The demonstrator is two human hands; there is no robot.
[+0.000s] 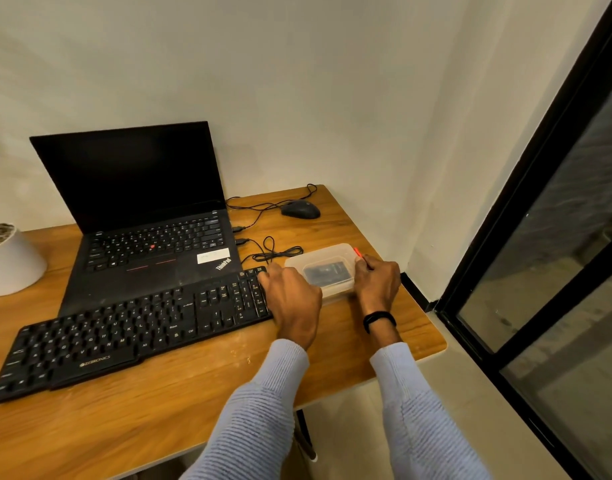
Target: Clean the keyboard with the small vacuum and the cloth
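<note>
A black full-size keyboard (pixel 131 336) lies slanted across the wooden table (pixel 179 407), in front of an open black laptop (pixel 148 216). Just right of the keyboard sits a translucent plastic box (pixel 327 259) with its lid on and a dark object showing through it. My left hand (pixel 292 303) grips the box's left side, fingers curled over the edge beside the keyboard's number pad. My right hand (pixel 377 282) grips the box's right side, near a small red tab (pixel 357 252) at the lid's corner. No cloth is visible.
A black wired mouse (pixel 301 209) lies at the back right, with cables (pixel 273 249) looping between it, the laptop and the box. A white plant pot (pixel 10 259) stands at the far left. The table's right edge (pixel 432 327) is close to a dark glass door (pixel 554 244).
</note>
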